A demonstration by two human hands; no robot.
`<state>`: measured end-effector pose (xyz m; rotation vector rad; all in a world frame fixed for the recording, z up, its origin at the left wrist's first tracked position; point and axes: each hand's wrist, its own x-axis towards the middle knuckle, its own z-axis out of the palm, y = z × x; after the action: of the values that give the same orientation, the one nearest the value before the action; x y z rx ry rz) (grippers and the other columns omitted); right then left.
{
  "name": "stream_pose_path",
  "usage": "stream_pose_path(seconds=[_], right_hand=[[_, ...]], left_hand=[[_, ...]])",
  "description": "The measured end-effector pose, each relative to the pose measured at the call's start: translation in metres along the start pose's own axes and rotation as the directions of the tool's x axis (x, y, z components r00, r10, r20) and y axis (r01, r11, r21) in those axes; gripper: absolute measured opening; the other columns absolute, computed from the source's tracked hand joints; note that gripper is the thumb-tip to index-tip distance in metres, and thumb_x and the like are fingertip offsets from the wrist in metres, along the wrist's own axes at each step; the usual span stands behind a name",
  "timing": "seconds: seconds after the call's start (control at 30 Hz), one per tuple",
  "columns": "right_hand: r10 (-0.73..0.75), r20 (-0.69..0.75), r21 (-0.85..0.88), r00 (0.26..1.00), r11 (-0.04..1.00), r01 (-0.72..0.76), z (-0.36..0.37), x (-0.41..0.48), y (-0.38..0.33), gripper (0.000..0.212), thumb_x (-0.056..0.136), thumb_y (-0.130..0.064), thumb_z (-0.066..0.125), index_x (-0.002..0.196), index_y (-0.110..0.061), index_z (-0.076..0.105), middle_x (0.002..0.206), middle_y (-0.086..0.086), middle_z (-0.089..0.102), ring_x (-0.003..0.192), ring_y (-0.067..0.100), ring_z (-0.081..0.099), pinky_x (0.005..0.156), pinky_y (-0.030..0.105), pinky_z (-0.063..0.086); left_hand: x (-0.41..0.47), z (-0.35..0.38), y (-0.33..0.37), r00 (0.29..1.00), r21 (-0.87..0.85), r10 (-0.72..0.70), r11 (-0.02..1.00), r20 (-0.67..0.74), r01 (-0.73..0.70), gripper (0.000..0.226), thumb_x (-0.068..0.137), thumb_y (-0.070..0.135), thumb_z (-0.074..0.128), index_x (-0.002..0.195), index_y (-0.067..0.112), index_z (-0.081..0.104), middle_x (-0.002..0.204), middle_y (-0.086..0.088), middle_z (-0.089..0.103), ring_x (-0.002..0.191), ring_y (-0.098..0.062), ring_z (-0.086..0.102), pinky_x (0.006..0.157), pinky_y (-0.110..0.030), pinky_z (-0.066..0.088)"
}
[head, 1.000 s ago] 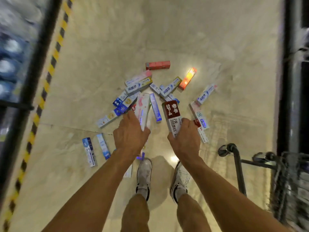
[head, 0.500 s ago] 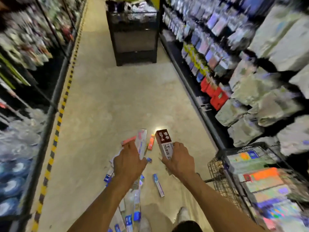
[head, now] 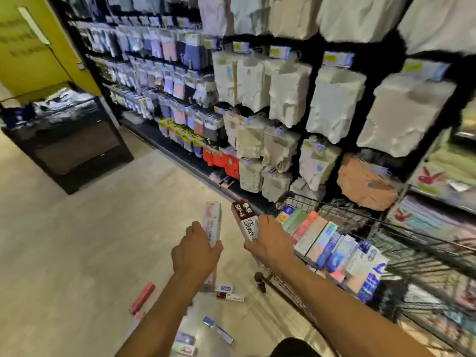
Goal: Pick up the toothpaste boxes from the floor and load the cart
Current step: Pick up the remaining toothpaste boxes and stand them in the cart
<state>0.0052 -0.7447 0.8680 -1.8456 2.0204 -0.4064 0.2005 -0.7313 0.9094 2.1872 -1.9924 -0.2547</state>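
The left hand (head: 195, 253) has its grip clenched around a long white toothpaste box with pale pink print (head: 212, 224), which stands nearly upright in the fist, its top end well above the knuckles. The right hand (head: 273, 243) grasps a white toothpaste box with a dark brown end and the label "SP-4" (head: 244, 220); this box tilts to the left at its top, and its brown end is the upper one. Both held boxes are up in the air, near each other but apart, just to the left of a black wire shopping cart (head: 386, 228).

Inside the cart, a row of colourful toothpaste boxes (head: 332, 248) lies side by side along its near left edge, in green, orange, white and blue; the right hand is just beside the nearest of them. A black cart wheel (head: 260, 279) shows below the right wrist.

On the beige polished floor (head: 77, 240), below the forearms, more boxes remain: a long red box (head: 142, 298) left of the left forearm, a small white box with a blue oval (head: 223, 288) touching a white box with a dark red end (head: 230, 297), and a blue-and-white box (head: 218, 330) nearer the bottom edge. Beyond the cart stand black store shelves hung with pale packaged goods (head: 283, 94), blurred.
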Motion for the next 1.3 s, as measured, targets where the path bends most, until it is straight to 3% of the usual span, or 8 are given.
stream_pose_path(seconds=[0.1,0.3,0.43,0.83,0.9,1.07,1.2,1.3], right_hand=[[0.069,-0.051,-0.011,0.996,0.997,-0.07,-0.025,0.002,0.054,0.06,0.083,-0.057,0.063,0.125,-0.018,0.042,0.124,0.006,0.05,0.116,0.028,0.051,0.077,0.039,0.043],[0.286,-0.139,0.06,0.948,0.958,-0.281,-0.062,-0.011,0.156,0.089,0.083,-0.06,0.066,0.149,-0.012,0.03,0.138,0.007,0.045,0.124,0.028,0.047,0.086,0.044,0.051],[0.425,-0.165,0.058,0.89,0.905,-0.422,-0.077,-0.024,0.213,0.064,0.087,-0.054,0.065,0.132,-0.015,0.042,0.126,0.006,0.05,0.115,0.027,0.051,0.079,0.04,0.049],[0.802,-0.234,0.211,0.549,0.594,-0.777,-0.08,-0.038,0.33,0.055,0.086,-0.058,0.065,0.119,-0.02,0.045,0.111,-0.001,0.051,0.103,0.017,0.053,0.078,0.033,0.052],[0.84,-0.239,0.225,0.487,0.535,-0.814,-0.074,-0.032,0.342,0.058,0.084,-0.06,0.067,0.12,-0.021,0.044,0.11,-0.002,0.052,0.1,0.015,0.053,0.077,0.034,0.055],[0.902,-0.214,0.225,0.375,0.419,-0.88,-0.044,-0.014,0.38,0.053,0.085,-0.056,0.071,0.117,-0.024,0.044,0.105,-0.007,0.048,0.093,0.009,0.05,0.075,0.027,0.055],[0.933,-0.179,0.242,0.313,0.35,-0.905,0.004,0.001,0.418,0.055,0.085,-0.061,0.068,0.115,-0.022,0.044,0.097,-0.009,0.047,0.086,0.008,0.049,0.068,0.023,0.051],[0.935,-0.177,0.228,0.307,0.342,-0.911,0.041,0.017,0.447,0.055,0.084,-0.057,0.07,0.115,-0.019,0.045,0.094,-0.009,0.047,0.083,0.009,0.049,0.063,0.023,0.046]], left_hand=[[0.014,0.017,0.053,0.996,0.009,0.087,0.996,0.0,-0.087,0.045,0.085,0.058,0.056,0.104,0.021,0.039,0.098,0.001,0.055,0.079,-0.021,0.062,0.067,-0.036,0.054],[0.03,0.053,0.149,0.969,-0.014,0.236,0.972,0.067,-0.235,0.044,0.088,0.057,0.058,0.099,0.021,0.035,0.097,-0.001,0.055,0.083,-0.025,0.063,0.063,-0.034,0.042],[0.041,0.086,0.21,0.93,-0.037,0.334,0.942,0.151,-0.333,0.044,0.088,0.057,0.058,0.104,0.02,0.04,0.102,-0.002,0.057,0.089,-0.027,0.065,0.069,-0.036,0.046],[0.085,0.185,0.345,0.746,-0.144,0.592,0.803,0.304,-0.579,0.064,0.084,0.057,0.062,0.127,0.015,0.038,0.112,-0.001,0.061,0.091,-0.02,0.065,0.071,-0.036,0.054],[0.098,0.205,0.356,0.716,-0.143,0.602,0.791,0.352,-0.595,0.073,0.081,0.061,0.058,0.132,0.014,0.034,0.116,-0.003,0.061,0.094,-0.02,0.066,0.07,-0.038,0.058],[0.115,0.253,0.377,0.682,-0.185,0.602,0.79,0.415,-0.584,0.063,0.089,0.052,0.057,0.13,0.019,0.021,0.105,0.004,0.057,0.084,-0.014,0.06,0.065,-0.033,0.055],[0.129,0.31,0.386,0.747,-0.086,0.489,0.857,0.45,-0.508,0.047,0.087,0.052,0.063,0.111,0.019,0.038,0.102,0.0,0.057,0.085,-0.021,0.063,0.065,-0.031,0.049],[0.134,0.367,0.385,0.737,0.006,0.503,0.824,0.452,-0.566,0.055,0.084,0.059,0.059,0.116,0.016,0.043,0.108,-0.002,0.06,0.092,-0.022,0.066,0.066,-0.033,0.049]])
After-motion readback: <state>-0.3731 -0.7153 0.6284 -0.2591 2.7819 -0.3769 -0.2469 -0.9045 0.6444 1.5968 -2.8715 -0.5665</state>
